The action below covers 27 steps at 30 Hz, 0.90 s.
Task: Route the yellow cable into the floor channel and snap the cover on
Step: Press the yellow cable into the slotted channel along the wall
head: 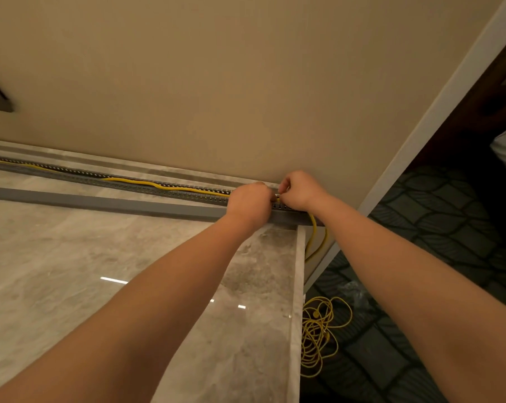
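R hand (299,189) pinched cable (170,188) at channel's (71,177) right end | L hand (250,200) just left, grip hidden | cable axis ran left | cover (100,202) lay parallel, nearer

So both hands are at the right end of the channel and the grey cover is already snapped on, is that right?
Not quite: the head view shows the channel open, the yellow cable visible inside it, and the grey cover lying on the floor beside it. The left hand and right hand are at its right end.
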Motion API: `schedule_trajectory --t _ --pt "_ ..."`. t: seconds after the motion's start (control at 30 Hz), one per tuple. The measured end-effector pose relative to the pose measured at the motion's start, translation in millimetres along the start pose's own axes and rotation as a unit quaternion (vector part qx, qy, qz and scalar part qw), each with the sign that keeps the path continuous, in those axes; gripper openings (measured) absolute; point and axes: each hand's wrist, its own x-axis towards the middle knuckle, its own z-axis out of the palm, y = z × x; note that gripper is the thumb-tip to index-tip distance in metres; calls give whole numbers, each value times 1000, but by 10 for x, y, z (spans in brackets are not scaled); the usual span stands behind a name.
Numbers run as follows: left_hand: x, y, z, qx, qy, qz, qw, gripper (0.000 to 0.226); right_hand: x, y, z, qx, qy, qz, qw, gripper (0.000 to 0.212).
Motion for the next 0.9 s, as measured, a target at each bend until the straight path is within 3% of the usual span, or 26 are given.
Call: schedule_trajectory --t 0.47,0.63,0.77,0.9 --pt "-28 278 -219 45 -67 -57 995 15 -287 152 -128 -234 38 4 971 25" --pt "-80 392 -249 41 -61 -47 996 24 -371 191 -110 -319 57 4 946 31" --pt "-106 421 -258 41 -67 -52 996 27 -393 209 -157 -258 55 19 965 27" --pt "-105 415 -293 46 -88 -60 993 20 -386 333 -140 -21 13 81 996 16"
